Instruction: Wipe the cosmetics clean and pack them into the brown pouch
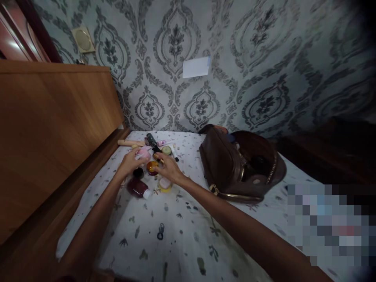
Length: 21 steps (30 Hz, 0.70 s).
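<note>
Both my arms reach forward over a white printed bedsheet (176,231). My left hand (131,161) rests on a small pink container (143,153) in a cluster of cosmetics. My right hand (168,167) hovers over the same pile, fingers curled beside an orange-lidded jar (152,167); whether it grips anything I cannot tell. Near my hands lie a dark red bottle with a white cap (137,188), a yellow-and-pink jar (165,184), a small green-topped pot (166,150), a black tube (151,139) and a beige tube (129,143).
An open brown leather bag (226,164) with a gold zipper sits on the sheet to the right of the pile. A wooden headboard (53,129) runs along the left. Patterned wallpaper with a white paper note (196,67) is behind. A blurred patch covers the lower right.
</note>
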Available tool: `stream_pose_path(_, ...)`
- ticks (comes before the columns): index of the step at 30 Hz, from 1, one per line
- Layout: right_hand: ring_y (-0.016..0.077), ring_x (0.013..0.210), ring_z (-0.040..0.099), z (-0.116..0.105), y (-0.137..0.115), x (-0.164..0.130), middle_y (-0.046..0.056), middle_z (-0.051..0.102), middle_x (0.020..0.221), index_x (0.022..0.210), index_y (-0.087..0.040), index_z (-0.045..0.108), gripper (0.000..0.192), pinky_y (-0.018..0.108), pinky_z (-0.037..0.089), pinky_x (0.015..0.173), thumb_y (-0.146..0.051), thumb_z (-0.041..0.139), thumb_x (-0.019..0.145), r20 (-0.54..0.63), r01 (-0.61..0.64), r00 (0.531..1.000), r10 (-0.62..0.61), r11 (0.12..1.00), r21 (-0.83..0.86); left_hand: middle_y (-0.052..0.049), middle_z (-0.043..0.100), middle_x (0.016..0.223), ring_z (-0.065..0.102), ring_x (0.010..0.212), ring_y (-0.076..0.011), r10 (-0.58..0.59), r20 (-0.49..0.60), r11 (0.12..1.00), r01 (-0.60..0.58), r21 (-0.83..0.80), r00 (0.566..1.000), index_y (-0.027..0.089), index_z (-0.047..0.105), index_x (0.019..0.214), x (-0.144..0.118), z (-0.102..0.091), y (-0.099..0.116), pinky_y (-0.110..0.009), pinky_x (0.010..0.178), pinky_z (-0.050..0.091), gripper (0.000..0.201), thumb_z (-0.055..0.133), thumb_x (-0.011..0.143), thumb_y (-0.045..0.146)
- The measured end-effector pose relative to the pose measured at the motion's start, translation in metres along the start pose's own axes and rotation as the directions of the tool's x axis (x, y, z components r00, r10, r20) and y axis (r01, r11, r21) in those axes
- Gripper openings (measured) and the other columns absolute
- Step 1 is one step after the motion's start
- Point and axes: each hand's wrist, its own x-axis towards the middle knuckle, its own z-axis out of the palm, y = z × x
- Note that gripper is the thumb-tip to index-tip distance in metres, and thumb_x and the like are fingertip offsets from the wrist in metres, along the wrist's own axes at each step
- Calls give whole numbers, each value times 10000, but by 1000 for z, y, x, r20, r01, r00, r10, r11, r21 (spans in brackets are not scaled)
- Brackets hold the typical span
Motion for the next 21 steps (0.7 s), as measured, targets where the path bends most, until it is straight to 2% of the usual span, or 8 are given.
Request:
stream_pose_path(4,297,1280,502,-13,-12,-24,133,563,1382,1417,-183,455,737,452,382,1077,-356,743,762,-63,72,996,-67,994,87,-38,668,1179,613,1083,-233,203,-24,923,-200,-329,979,181,581,1223,-28,2,32,-303,917,487,512,646,795,453)
stream_pose_path(7,288,1263,526,-25,-20,-51,117,551,1403,1382,-196,485,682,427,393,1069,-354,722,763,-86,101,992,-87,980,172,-33,669,1090,610,1017,-245,299,2,853,-267,-449,954,198,592,1212,-54,8,55,-321,874,487,553,699,749,482)
stream_pose_path(10,269,1144,592,-35,-22,-83,100,619,1288,1291,-177,535,626,378,451,981,-371,738,732,-85,2,996,21,968,252,-31,629,997,591,898,-223,276,41,856,-226,-466,960,199,572,1223,-72,13,67,-307,783,480,578,700,741,491)
stream_pose_path(13,243,1048,609,-41,-20,-116,65,656,1153,1201,-180,556,581,352,465,922,-338,759,680,-68,-115,988,141,950,289,-21,584,939,561,825,-189,204,14,818,-163,-552,979,202,560,1144,-86,14,75,-283,724,470,403,572,852,480)
stream_pose_path(15,225,997,609,-41,-20,-134,42,657,1101,1184,-193,554,563,340,469,890,-302,750,668,-32,-165,983,182,943,291,-13,575,924,559,829,-178,163,-20,786,-142,-601,986,214,535,1076,-95,16,85,-278,746,475,271,470,927,431)
stream_pose_path(17,215,921,610,-39,-20,-146,33,658,1041,1160,-191,568,521,333,480,835,-290,736,677,18,-201,979,203,948,246,-19,583,973,572,893,-183,197,-45,768,-182,-615,979,223,498,1093,-107,21,98,-290,815,486,208,425,956,362)
stream_pose_path(19,217,859,604,-36,-20,-152,34,662,963,1073,-180,614,395,342,486,800,-288,708,705,57,-203,979,196,965,168,-51,589,1076,571,1004,-209,351,-62,751,-320,-578,934,220,487,1141,-120,32,111,-331,912,481,214,430,952,305)
stream_pose_path(21,242,894,604,-34,-18,-153,49,669,935,978,-176,651,268,371,485,841,-274,682,730,73,-159,986,152,982,107,-95,579,1174,543,1111,-245,555,-42,719,-505,-478,831,210,513,1166,-129,45,118,-391,998,450,235,438,951,267)
